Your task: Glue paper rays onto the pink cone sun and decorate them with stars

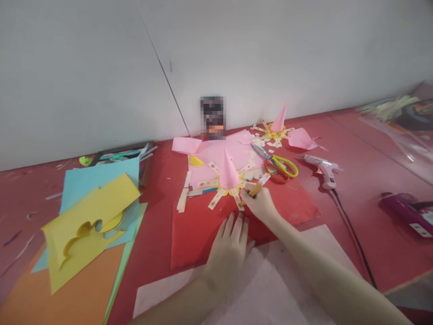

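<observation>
A pink paper cone (229, 171) stands on a yellow paper base with pale strips (216, 198) fanning out around it; several strips bear gold stars. My right hand (260, 203) grips a gold-coloured marker (260, 184), its lower end down by a strip at the cone's front right. Flat on the red sheet (192, 243), my left hand (230, 239) has its fingers stretched toward the same strip's end. Scissors with red and yellow handles (279, 167) lie just beyond my right hand.
A second pink cone (280, 121) stands at the back. To the right lie a glue gun (323, 169) with its cord and a purple tool (407, 212). Coloured paper (98, 207) is stacked at left, before a dark tray (144, 176). A phone-like blurred object (213, 117) leans on the wall.
</observation>
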The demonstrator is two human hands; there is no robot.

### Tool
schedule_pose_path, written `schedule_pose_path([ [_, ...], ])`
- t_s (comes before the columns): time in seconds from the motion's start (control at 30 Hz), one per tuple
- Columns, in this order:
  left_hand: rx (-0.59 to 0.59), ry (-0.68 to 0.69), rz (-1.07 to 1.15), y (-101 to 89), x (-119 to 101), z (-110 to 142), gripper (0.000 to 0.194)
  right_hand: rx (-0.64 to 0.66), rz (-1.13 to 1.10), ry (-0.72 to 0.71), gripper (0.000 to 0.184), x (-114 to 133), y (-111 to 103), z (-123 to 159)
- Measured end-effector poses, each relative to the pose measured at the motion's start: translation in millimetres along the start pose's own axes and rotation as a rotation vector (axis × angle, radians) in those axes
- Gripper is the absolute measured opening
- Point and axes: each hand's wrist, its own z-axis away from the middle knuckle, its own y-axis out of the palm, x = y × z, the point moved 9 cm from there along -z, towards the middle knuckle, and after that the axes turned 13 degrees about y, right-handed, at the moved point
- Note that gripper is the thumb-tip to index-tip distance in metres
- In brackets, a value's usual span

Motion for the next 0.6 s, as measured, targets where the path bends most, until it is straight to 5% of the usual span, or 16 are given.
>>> schedule_pose_path([
  [0.6,0.028,-0.01,0.005,1.8,0.5,0.5,0.035,-0.003,-0.011,0.004,0.03,0.6,-1.7,-1.3],
])
